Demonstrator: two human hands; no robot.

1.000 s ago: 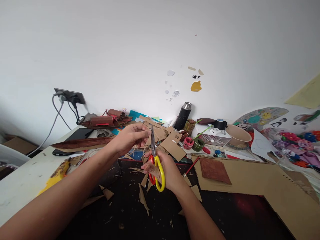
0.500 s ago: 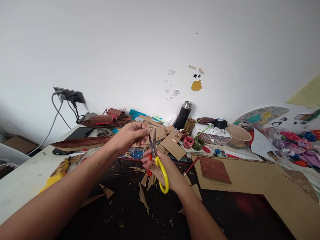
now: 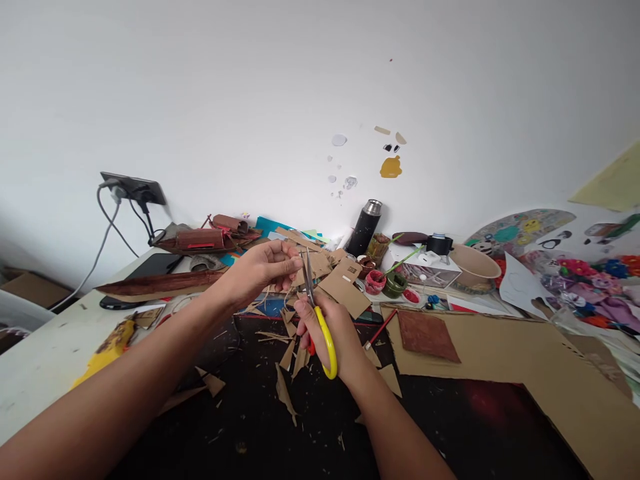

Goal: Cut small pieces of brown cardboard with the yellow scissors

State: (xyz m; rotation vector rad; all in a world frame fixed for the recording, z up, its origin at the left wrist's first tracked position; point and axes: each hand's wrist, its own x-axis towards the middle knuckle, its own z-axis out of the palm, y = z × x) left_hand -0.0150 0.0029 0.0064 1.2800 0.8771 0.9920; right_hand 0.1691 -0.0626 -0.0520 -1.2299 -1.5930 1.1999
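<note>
My right hand (image 3: pixel 320 327) is wrapped round the yellow and red handles of a pair of scissors (image 3: pixel 327 343). The blades point up and away from me, nearly together, with their tips beside the fingertips of my left hand (image 3: pixel 275 267). Thumb and forefinger of that left hand are pinched; a small piece between them is too hard to make out. Behind the blades lies a heap of cardboard scraps (image 3: pixel 345 283). More cardboard offcuts (image 3: pixel 285 393) are scattered on the dark mat (image 3: pixel 260 440) below my hands.
A black flask (image 3: pixel 365 230) leans near the wall, with open paint jars (image 3: pixel 375 282) in front. To the right, a brown-painted square (image 3: pixel 427 335) lies on a large cardboard sheet (image 3: pixel 485 340). Brown boat-like cardboard pieces (image 3: pixel 165 283) and a yellow paint-stained item (image 3: pixel 107 350) lie left.
The scissors have closed from spread blades to nearly together, as my right fingers drew in round the handles. My left hand stays pinched at almost the same place. The view has shifted slightly.
</note>
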